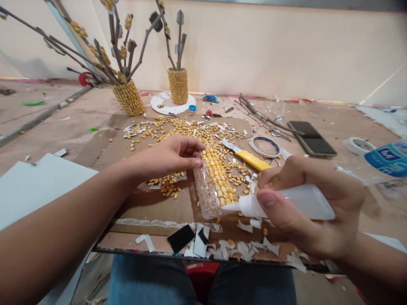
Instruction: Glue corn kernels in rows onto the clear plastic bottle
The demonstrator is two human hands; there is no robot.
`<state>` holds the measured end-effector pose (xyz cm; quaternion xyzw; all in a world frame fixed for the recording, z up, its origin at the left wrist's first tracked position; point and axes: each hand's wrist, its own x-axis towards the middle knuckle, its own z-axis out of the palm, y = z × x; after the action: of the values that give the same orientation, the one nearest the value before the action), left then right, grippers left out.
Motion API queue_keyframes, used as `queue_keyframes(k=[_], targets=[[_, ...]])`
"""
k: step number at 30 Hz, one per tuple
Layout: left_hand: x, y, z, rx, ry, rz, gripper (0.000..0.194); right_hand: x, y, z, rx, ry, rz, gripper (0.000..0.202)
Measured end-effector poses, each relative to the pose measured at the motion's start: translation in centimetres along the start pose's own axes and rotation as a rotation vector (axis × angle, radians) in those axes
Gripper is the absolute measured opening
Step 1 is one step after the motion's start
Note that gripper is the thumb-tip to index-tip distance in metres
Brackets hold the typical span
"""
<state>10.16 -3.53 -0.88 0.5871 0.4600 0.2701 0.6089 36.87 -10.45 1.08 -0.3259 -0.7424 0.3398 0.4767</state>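
My left hand (179, 154) pinches the far end of a clear plastic cylinder (206, 190) that lies tilted over the cardboard. Rows of yellow corn kernels (219, 173) cover its right side, while the left side is bare and looks glossy. In my right hand (305, 203) is a white glue bottle (299, 201), held sideways. Its pointed nozzle touches or almost touches the near end of the cylinder, beside the last kernels. Loose kernels (168, 184) lie around the cylinder. Just beyond my right hand rests a yellow utility knife (251, 160).
Two kernel-covered pots (129, 98) with twigs stand at the back left, one on a white disc (159, 103). To the right are a tape roll (265, 146), a phone (311, 137) and a plastic bottle (388, 159). Paper scraps (244, 250) litter the table's front edge.
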Motion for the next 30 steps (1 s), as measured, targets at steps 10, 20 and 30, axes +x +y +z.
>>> queue_keyframes(k=[10, 20, 30], targets=[[-0.08, 0.13, 0.10, 0.010, 0.001, -0.001, 0.037, -0.01, 0.20, 0.18, -0.017, 0.020, -0.023, 0.036], [-0.04, 0.15, -0.07, 0.004, -0.031, -0.004, 0.037, -0.04, 0.00, 0.01, -0.038, 0.002, -0.039, 0.037], [0.04, 0.15, -0.03, 0.010, -0.030, -0.003, 0.038, 0.12, -0.01, -0.19, -0.037, 0.003, -0.050, 0.036]])
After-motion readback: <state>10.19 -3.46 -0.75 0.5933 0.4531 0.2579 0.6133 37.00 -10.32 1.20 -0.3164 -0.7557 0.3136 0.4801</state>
